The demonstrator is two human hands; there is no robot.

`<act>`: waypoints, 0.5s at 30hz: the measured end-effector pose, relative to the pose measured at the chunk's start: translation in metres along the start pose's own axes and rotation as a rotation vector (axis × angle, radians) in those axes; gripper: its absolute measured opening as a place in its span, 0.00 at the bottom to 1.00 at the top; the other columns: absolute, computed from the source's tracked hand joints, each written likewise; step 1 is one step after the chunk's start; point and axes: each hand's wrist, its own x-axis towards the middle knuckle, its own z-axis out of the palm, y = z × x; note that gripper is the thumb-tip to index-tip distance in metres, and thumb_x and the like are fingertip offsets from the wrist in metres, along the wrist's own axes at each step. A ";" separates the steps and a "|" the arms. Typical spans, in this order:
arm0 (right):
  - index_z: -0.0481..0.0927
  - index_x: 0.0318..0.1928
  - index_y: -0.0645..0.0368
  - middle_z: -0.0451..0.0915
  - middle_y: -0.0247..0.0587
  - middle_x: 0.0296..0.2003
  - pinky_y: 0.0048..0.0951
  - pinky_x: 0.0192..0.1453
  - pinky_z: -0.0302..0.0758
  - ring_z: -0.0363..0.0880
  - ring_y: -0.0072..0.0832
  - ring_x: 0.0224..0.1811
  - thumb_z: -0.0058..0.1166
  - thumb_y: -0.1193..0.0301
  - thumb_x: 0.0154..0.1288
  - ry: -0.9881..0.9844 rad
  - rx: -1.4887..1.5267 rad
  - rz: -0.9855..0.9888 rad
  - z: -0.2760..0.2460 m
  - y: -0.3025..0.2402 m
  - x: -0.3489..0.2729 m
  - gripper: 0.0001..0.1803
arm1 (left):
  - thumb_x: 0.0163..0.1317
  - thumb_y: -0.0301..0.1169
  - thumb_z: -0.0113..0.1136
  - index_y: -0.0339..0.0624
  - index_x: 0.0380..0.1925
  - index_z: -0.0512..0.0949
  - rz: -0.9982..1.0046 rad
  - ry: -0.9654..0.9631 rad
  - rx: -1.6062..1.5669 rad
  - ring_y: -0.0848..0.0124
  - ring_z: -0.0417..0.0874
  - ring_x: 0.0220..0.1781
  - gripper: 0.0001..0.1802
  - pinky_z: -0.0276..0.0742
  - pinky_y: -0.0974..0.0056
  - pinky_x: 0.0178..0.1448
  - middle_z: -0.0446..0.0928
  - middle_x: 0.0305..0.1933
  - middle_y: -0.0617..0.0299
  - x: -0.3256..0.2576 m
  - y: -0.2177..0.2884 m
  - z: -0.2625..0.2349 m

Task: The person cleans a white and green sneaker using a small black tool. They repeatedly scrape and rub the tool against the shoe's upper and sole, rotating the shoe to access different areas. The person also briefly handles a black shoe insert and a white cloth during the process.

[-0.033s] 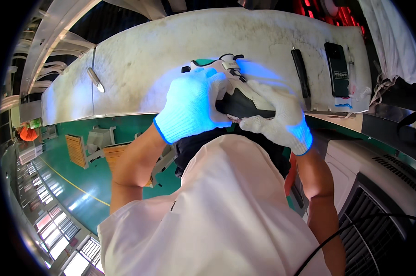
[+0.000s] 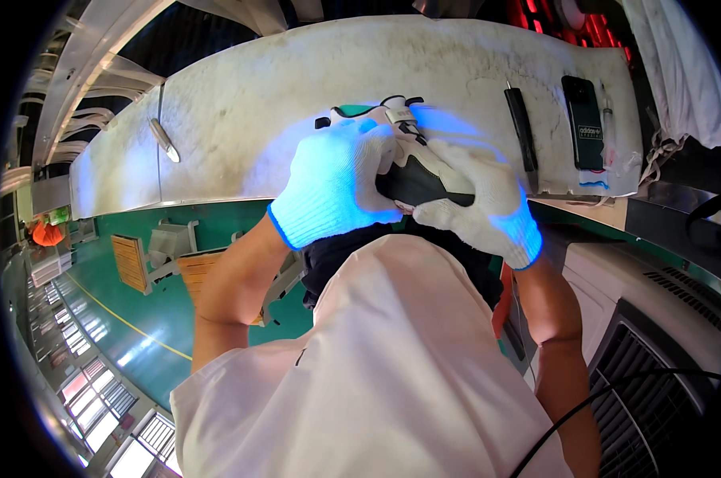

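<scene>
A white and dark grey shoe (image 2: 414,183) with a green lining at its opening is at the near edge of the worktable (image 2: 241,103). Both my hands wear white knitted gloves, and blue light falls on them. My left hand (image 2: 335,177) is wrapped over the shoe's left side, its fingers bent. From the right, my right hand (image 2: 484,195) grips the shoe, with its thumb low on the near part. The gloves cover much of the shoe, so its full outline is hidden.
A silver knife-like tool (image 2: 166,140) lies at the table's left. To the right are a slim black tool (image 2: 521,127) with a pointed tip, a dark phone (image 2: 583,123) and a thin clear syringe-like tube (image 2: 608,127). A grey vented machine (image 2: 655,279) stands at my right.
Both hands keep their hold on the shoe. The shoe's dark panel and my right hand's fingers have shifted very slightly.
</scene>
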 end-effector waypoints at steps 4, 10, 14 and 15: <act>0.73 0.80 0.65 0.82 0.51 0.68 0.39 0.79 0.77 0.79 0.40 0.78 0.73 0.75 0.61 -0.106 0.113 0.163 0.006 -0.014 0.018 0.45 | 0.37 0.47 0.90 0.46 0.33 0.78 -0.067 -0.161 0.093 0.56 0.86 0.40 0.31 0.79 0.54 0.49 0.82 0.37 0.62 0.015 0.010 -0.015; 0.79 0.76 0.62 0.88 0.52 0.64 0.34 0.74 0.80 0.86 0.33 0.71 0.66 0.72 0.70 -0.046 -0.053 0.181 0.008 -0.012 0.033 0.34 | 0.53 0.46 0.84 0.43 0.48 0.87 0.048 -0.232 -0.163 0.61 0.90 0.41 0.27 0.83 0.57 0.50 0.85 0.43 0.59 0.021 -0.014 -0.019; 0.85 0.68 0.61 0.91 0.58 0.57 0.41 0.62 0.87 0.95 0.45 0.56 0.69 0.64 0.77 0.323 -0.033 0.199 0.026 -0.021 0.012 0.25 | 0.65 0.21 0.78 0.38 0.60 0.83 -0.202 0.015 -1.217 0.80 0.82 0.41 0.24 0.80 0.70 0.48 0.83 0.43 0.69 0.010 -0.068 -0.029; 0.85 0.67 0.62 0.91 0.58 0.58 0.41 0.62 0.87 0.95 0.45 0.57 0.70 0.64 0.77 0.403 0.001 0.180 0.028 -0.023 0.006 0.25 | 0.65 0.19 0.77 0.37 0.64 0.82 -0.326 0.192 -1.303 0.81 0.83 0.41 0.27 0.82 0.71 0.49 0.83 0.43 0.70 0.004 -0.085 -0.022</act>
